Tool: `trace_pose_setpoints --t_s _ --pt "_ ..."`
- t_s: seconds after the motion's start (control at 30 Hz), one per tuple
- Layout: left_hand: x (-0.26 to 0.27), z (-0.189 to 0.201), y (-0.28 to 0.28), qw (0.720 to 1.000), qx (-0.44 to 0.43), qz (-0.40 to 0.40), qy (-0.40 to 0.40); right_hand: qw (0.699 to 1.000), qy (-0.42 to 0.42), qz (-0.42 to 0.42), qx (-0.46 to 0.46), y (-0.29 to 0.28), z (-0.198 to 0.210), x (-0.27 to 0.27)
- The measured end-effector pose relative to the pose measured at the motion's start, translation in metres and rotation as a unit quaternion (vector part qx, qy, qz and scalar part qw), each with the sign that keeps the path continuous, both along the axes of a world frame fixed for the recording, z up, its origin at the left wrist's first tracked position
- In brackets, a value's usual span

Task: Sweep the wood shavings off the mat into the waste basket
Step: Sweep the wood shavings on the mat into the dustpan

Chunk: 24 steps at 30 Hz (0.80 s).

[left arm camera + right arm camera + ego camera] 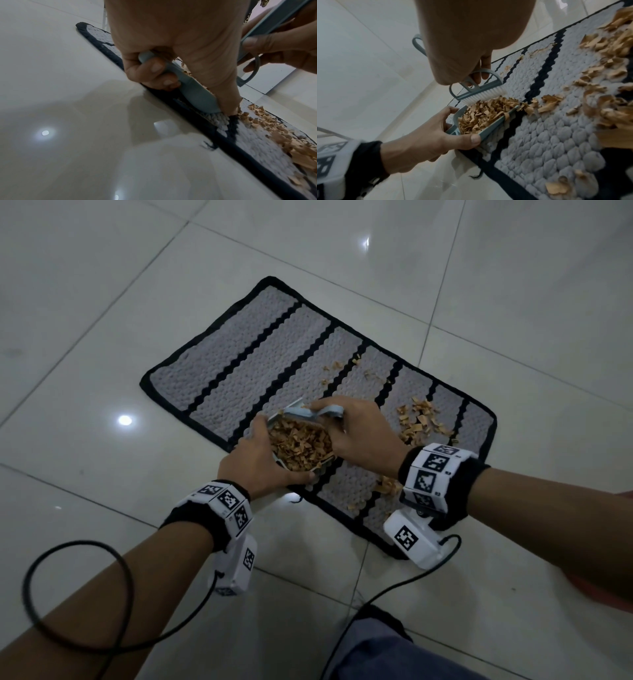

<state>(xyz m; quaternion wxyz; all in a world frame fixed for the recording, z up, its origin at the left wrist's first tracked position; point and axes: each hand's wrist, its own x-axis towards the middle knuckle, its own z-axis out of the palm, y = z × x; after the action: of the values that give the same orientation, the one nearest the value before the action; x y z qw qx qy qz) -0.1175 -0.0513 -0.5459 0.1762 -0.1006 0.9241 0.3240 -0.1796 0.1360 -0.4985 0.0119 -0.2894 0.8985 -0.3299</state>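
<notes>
Dustpan point(301, 445) full of shavings point(419, 419), left hand point(260, 463) gripping | right hand point(359, 436) gripping brush point(476, 88) | no readable writing

Our forearms are bare. Each wrist wears a black band point(445, 474) ringed with white blocks point(226, 501) printed with black square codes. A white camera box point(411, 539) with its own code hangs under each wrist, trailing a black cable point(78, 546). Grey trousers point(394, 655) cover our knee.
</notes>
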Motion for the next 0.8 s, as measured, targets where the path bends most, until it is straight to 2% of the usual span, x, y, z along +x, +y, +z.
trace_pose_setpoints --t_s 0.17,0.27,0.37,0.53,0.8 --pt "-0.003 0.006 -0.001 1.000 0.003 -0.007 -0.009 0.986 -0.043 -0.163 0.019 0.010 0.006 -0.018" --pt "-0.005 0.006 -0.005 0.999 -0.007 -0.017 -0.031 0.974 -0.077 -0.204 0.061 0.018 0.000 -0.030" --pt "-0.007 0.007 -0.006 0.999 -0.016 -0.027 -0.039 0.975 -0.080 -0.195 0.072 0.014 0.000 -0.026" --pt "-0.011 0.008 -0.005 0.999 -0.006 -0.039 -0.008 0.987 -0.048 -0.133 0.072 -0.006 0.001 -0.012" --pt "-0.016 0.010 -0.003 0.998 0.011 -0.055 0.008 0.983 -0.073 -0.152 0.070 -0.010 0.009 -0.016"
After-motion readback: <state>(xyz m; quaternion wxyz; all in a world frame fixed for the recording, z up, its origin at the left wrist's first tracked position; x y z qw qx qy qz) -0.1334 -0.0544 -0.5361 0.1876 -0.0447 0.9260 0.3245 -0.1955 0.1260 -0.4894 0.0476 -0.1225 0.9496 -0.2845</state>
